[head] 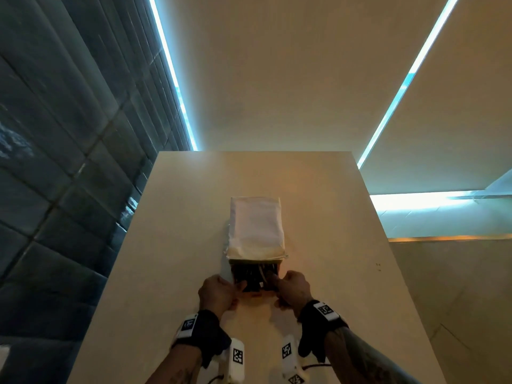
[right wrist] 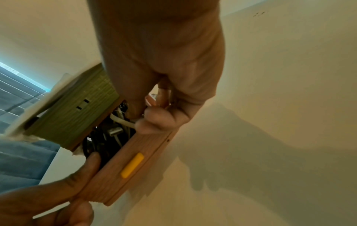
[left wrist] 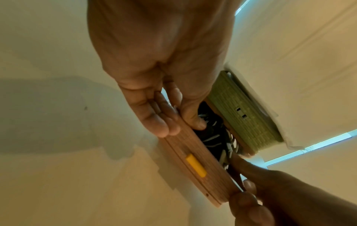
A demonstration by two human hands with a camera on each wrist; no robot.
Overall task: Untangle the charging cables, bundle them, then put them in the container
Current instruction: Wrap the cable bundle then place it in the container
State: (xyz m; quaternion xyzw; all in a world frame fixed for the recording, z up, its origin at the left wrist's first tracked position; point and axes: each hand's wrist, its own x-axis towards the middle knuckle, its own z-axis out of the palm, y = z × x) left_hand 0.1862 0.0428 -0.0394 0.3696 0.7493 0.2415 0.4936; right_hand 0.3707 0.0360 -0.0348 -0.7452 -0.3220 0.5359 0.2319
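A green box-like container (head: 256, 228) lies on the table under a white cloth. Its wooden-fronted drawer (left wrist: 185, 146) with a yellow handle (left wrist: 196, 165) is pulled toward me. Inside lie black and white charging cables (left wrist: 214, 137), also visible as cables (right wrist: 115, 134) in the right wrist view. My left hand (head: 221, 292) pinches the left end of the drawer front, thumb inside on the cables. My right hand (head: 291, 289) grips the right end, its fingers (right wrist: 154, 120) curled over the wood and touching a white cable (right wrist: 123, 120).
The pale table (head: 332, 245) is narrow, with edges close on the left and right and a far edge behind the container. Dark tiled flooring (head: 55, 189) lies to the left. Wrist camera mounts sit near the table's front edge.
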